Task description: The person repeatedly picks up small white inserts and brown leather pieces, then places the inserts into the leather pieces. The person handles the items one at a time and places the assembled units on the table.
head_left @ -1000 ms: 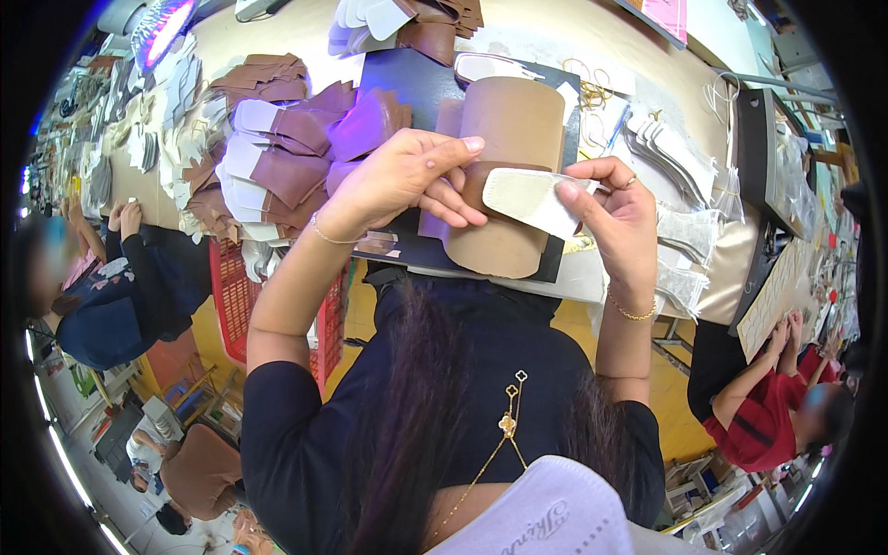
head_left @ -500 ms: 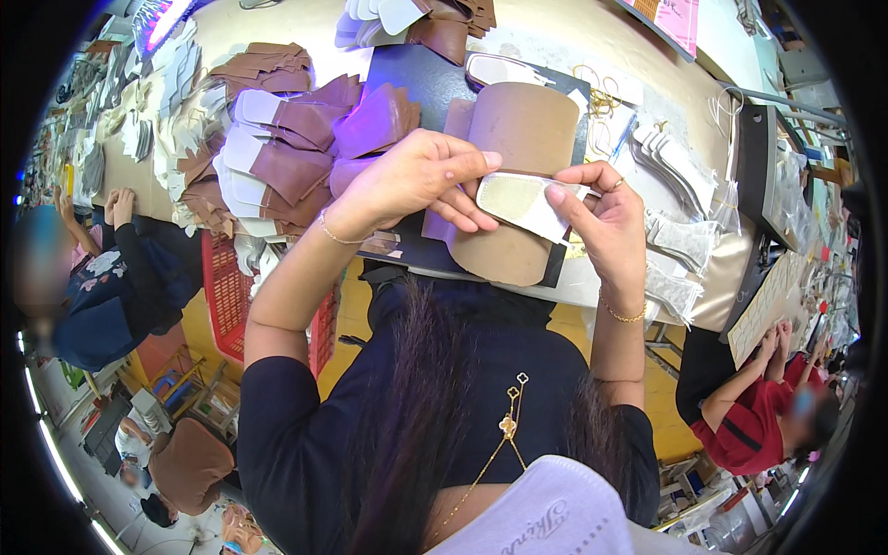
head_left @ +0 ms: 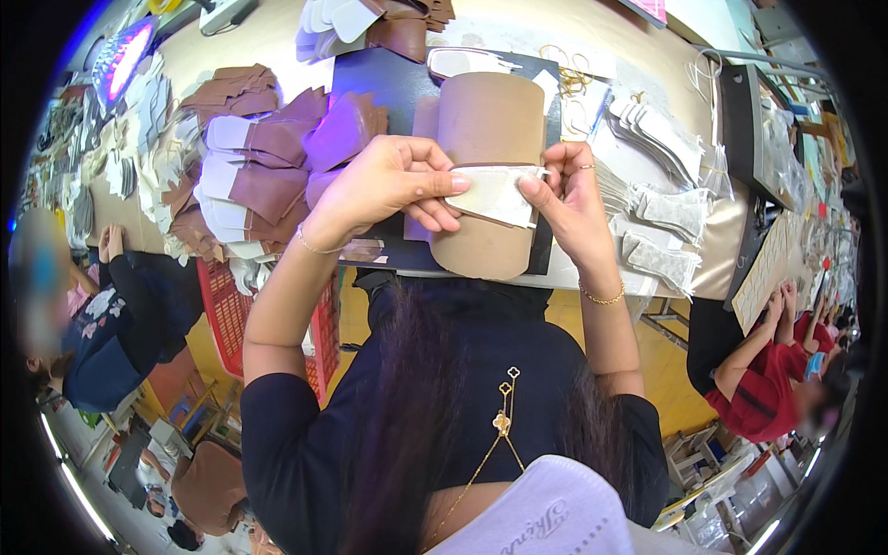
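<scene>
White patch (head_left: 493, 194) lies across the front of the tan drum (head_left: 490, 111), roughly mid-height, over a brown strip (head_left: 499, 222) whose edges peep out along it. Right hand (head_left: 572, 199): fingers narrow, thumb and index pinching the patch's right end, probably to keep it stretched straight over the curve. Left hand (head_left: 398, 185): thumb on the patch's left end, other fingers loosely curled below; can't tell if it pinches or only presses, maybe steadying that end. Drum seems to work as a rounded rest, so the thin layers can follow its bend

Drum is smooth, matte, half-round on top, sitting on a flat black board (head_left: 375, 79) that likely protects the pale surface (head_left: 546, 28). Patch looks thin, cloth-like, off-white, straight-edged; strip looks like leather

Left of the board: fanned brown leather pieces (head_left: 268, 190) with white tabs, overlapped perhaps for easy picking. Right: stacked white curved strips (head_left: 657, 139), fuzzy greyish bundles (head_left: 671, 208) nearer the person, thin yellow cord (head_left: 575, 74) loosely looped by the board
</scene>
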### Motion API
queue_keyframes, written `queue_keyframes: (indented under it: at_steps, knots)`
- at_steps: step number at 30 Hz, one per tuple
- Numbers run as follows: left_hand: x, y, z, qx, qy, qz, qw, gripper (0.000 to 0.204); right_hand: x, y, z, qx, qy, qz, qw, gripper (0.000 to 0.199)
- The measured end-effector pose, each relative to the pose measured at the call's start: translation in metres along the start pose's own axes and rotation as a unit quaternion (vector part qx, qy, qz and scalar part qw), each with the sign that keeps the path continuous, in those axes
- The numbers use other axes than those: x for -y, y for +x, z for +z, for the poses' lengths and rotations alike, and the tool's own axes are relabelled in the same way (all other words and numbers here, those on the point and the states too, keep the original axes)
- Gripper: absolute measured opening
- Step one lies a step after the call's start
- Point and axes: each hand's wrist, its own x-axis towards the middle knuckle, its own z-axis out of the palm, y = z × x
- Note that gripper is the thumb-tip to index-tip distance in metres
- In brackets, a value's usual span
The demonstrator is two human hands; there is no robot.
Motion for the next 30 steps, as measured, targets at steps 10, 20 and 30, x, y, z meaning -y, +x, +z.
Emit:
queue_keyframes:
  at_steps: [10, 20, 30]
  knots:
    - [0.012, 0.003, -0.007, 0.037, -0.007, 0.091, 0.995, 0.022, 0.037, -0.025, 0.032, 0.188, -0.373, -0.341, 0.842, 0.083]
    - [0.008, 0.003, 0.000, -0.020, 0.029, 0.020, 0.999, 0.019, -0.004, -0.039, 0.026, 0.080, -0.197, -0.240, 0.947, 0.088]
    - [-0.011, 0.024, -0.046, 0.038, -0.061, 0.164, 0.984, 0.021, -0.072, -0.084, -0.049, -0.185, -0.451, -0.166, 0.857, 0.047]
